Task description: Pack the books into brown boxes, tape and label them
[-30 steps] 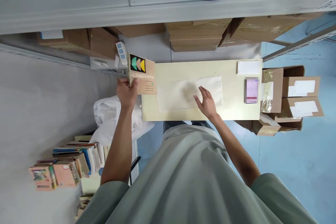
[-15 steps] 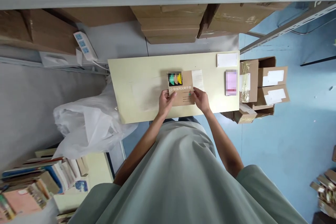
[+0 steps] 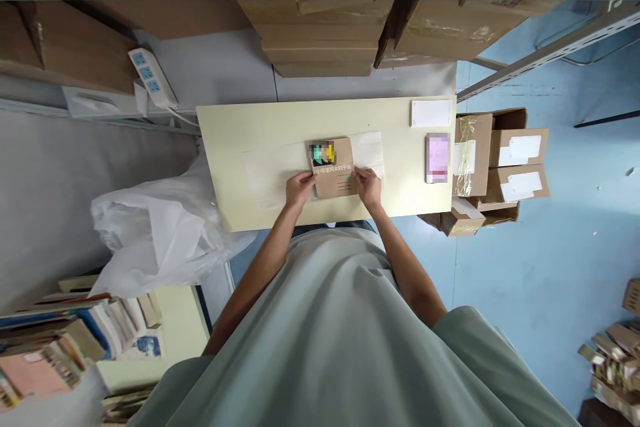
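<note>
A small brown paperback book (image 3: 334, 181) with white Chinese characters and a colourful, blurred picture faces up near the middle of the cream table (image 3: 225, 140). Its lower left side is pinched by my left hand (image 3: 300, 189). At the opposite side, my right hand (image 3: 368, 188) grips the right edge. Beneath the book stretches a thin whitish sheet (image 3: 367, 149), showing on both sides of it. Whether the book rests on the sheet or hovers just over it, I cannot tell.
On the table's right end lie a white box (image 3: 431, 113) and a pink-purple item (image 3: 438, 157). Cardboard boxes (image 3: 515, 147) stand right of it. White plastic bagging (image 3: 165, 227) hangs at left, above stacked books (image 3: 95, 333). A power strip (image 3: 153, 78) and shelf cartons (image 3: 320, 33) sit beyond.
Both hands have carried the book a little to the left over the sheet, relative to the table. More of the whitish sheet now shows right of the book. The view has shifted slightly.
</note>
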Available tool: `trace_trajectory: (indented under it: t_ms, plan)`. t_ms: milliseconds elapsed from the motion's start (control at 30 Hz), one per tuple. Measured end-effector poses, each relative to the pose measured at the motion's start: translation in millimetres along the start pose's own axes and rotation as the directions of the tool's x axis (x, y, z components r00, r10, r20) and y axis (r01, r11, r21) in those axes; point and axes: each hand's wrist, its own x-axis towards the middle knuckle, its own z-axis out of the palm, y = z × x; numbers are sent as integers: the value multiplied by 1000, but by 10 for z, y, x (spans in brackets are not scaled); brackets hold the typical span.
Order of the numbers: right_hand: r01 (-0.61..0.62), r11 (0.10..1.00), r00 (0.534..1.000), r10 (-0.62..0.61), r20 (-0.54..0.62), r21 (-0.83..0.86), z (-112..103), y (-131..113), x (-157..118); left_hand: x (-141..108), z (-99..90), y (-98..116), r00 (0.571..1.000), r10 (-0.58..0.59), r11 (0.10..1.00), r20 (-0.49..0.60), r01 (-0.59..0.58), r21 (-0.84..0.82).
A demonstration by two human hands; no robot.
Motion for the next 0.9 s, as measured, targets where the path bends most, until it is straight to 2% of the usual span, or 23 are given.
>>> trace_trajectory:
  t_ms: [167, 233, 333, 400, 533, 600, 667, 767, 900]
  plan:
    - [15, 1000, 1000, -15, -11, -20, -117, 37, 8, 15, -41, 21, 999, -40, 998, 1, 40, -39]
    - [-1, 999, 993, -5, -115, -52, -240, 89, -11, 10, -46, 12, 999, -37, 998, 8, 38, -44]
    - [-66, 991, 947, 26, -320, -116, -439, 178, -28, 14, -31, -9, 1000, -21, 999, 21, 21, -34]
    - [-113, 984, 930, 57, -364, -134, -527, 211, -9, 20, -15, -21, 1000, -11, 999, 24, 11, -33]
    - [-208, 972, 944, 172, -280, -105, -574, 176, 72, 31, 4, -42, 1000, 7, 999, 28, -6, -42]
    - [-203, 974, 954, 173, -244, -102, -582, 119, 77, 36, 10, -54, 999, 13, 999, 37, -12, -40]
    - [-151, 984, 964, 126, -236, -90, -592, 44, 28, 44, 22, -67, 999, 17, 999, 34, -15, -39]
    - [-9, 999, 979, 1, -205, -40, -558, -102, -122, 53, 51, -79, 999, 33, 999, 9, -33, -34]
    - [178, 984, 982, -179, -63, -19, -299, -303, -272, 33, 88, -74, 998, 69, 997, -4, -69, -37]
